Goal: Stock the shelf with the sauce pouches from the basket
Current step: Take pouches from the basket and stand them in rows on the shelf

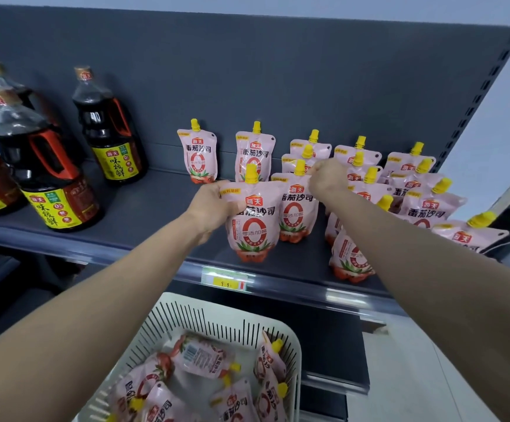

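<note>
Up at the shelf (144,205), both bare arms reach forward, the left from the lower left and the right from the lower right, wrists nearly level with each other. Fourteen yellow caps show among the pink sauce pouches on the shelf, counting the two in hand; those to the right stand in close rows, some partly hidden by the right arm. At least five more pouches lie loose in the white slotted basket (217,318) below the shelf. Four dark sauce bottles (110,129) stand to the left on the same shelf, and one yellow price tag (226,282) sits on its front rail. The left grip (214,205) is curled round the upper left side of the front pouch (252,226), which stands upright near the shelf's front edge. The right grip (328,178) is closed tight, pinching the top right corner of the second pouch (297,208), just behind the first.
</note>
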